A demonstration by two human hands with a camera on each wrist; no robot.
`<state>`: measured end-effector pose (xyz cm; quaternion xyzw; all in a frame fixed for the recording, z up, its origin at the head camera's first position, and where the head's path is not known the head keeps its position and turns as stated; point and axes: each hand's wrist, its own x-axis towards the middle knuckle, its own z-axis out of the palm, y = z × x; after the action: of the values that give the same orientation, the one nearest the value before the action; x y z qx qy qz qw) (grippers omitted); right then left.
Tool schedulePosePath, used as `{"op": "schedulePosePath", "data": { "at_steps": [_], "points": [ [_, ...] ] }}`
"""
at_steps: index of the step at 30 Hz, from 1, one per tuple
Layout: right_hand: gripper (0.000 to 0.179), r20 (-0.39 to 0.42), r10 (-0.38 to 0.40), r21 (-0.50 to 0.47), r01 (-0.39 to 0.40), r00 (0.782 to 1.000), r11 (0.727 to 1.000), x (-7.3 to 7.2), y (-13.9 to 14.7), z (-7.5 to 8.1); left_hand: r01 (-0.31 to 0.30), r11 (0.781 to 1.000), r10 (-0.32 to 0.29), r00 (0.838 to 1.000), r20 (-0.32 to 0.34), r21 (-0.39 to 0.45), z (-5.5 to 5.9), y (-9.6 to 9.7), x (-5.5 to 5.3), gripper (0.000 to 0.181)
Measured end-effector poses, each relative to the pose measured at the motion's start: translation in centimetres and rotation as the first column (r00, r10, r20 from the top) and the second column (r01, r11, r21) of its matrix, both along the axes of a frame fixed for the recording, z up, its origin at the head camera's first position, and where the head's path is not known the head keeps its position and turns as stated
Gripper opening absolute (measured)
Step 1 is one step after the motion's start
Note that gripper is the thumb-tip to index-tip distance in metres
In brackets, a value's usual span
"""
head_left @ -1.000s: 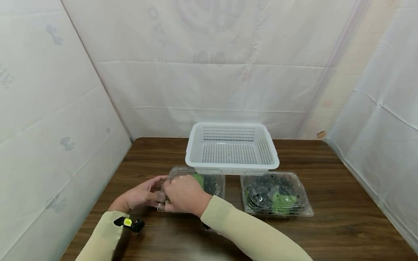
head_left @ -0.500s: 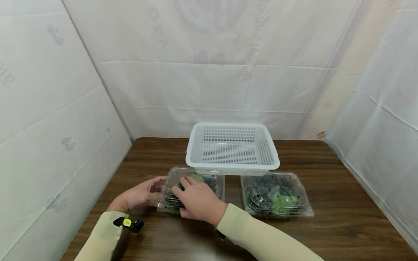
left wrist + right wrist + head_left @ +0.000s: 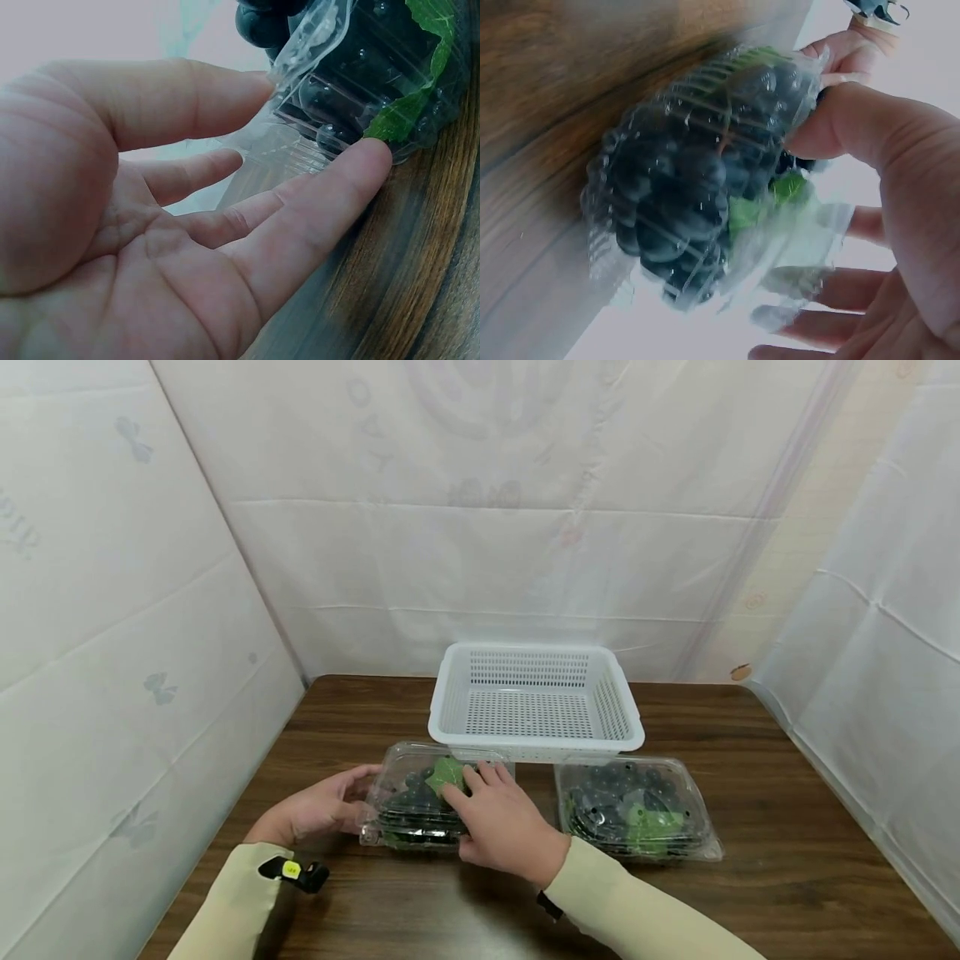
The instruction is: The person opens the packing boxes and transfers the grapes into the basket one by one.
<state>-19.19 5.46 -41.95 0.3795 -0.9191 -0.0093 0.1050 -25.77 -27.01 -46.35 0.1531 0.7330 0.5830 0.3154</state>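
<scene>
A clear plastic clamshell box (image 3: 401,787) of dark grapes (image 3: 412,797) with a green leaf (image 3: 448,774) sits left of centre on the table. My left hand (image 3: 322,808) touches its left end. In the left wrist view, the thumb tip meets the plastic rim while the index finger lies nearly straight along the side. Across the box's right part rests my right hand (image 3: 513,833), fingers spread over the lid and thumb at the front edge. Seen from the right wrist, grapes (image 3: 679,202) press against the clear wall, near the thumb (image 3: 829,127).
A second clear box (image 3: 615,789) of dark grapes stands to the right. Behind both boxes is a white slotted basket (image 3: 536,745), close to their back edges. White sheeting (image 3: 487,568) hangs around the wooden table (image 3: 787,827).
My right hand has slid right along the box's front edge, from its front left corner to its right part, uncovering the left side. The left hand has stayed at the left end.
</scene>
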Motion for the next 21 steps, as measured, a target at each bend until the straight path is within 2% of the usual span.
{"op": "schedulePosePath", "data": {
  "at_steps": [2,6,9,14,21],
  "points": [
    [0.062,-0.004,-0.002,0.013,0.002,1.0,1.0,-0.1,0.3,-0.1,0.005,1.0,-0.005,1.0,-0.004,-0.003,0.1,0.0,-0.1,0.086],
    [0.059,-0.077,0.054,0.054,-0.05,0.996,0.997,-0.4,0.5,-0.3,0.013,1.0,-0.013,1.0,0.011,0.015,0.1,0.0,-0.2,0.084],
    [0.059,-0.095,0.075,0.092,-0.066,0.993,0.994,-0.6,0.3,-0.3,0.021,1.0,-0.021,1.0,0.019,0.021,0.1,0.0,-0.2,0.083],
    [0.061,-0.05,0.059,0.136,-0.052,0.997,0.989,-0.8,0.0,0.0,0.025,1.0,-0.025,1.0,-0.005,-0.001,0.2,0.2,-0.2,0.084],
    [0.056,0.03,0.063,0.106,-0.066,0.998,0.992,-1.2,-0.4,0.7,0.011,1.0,-0.011,1.0,-0.016,-0.02,0.4,0.2,0.0,0.083]
  ]
}}
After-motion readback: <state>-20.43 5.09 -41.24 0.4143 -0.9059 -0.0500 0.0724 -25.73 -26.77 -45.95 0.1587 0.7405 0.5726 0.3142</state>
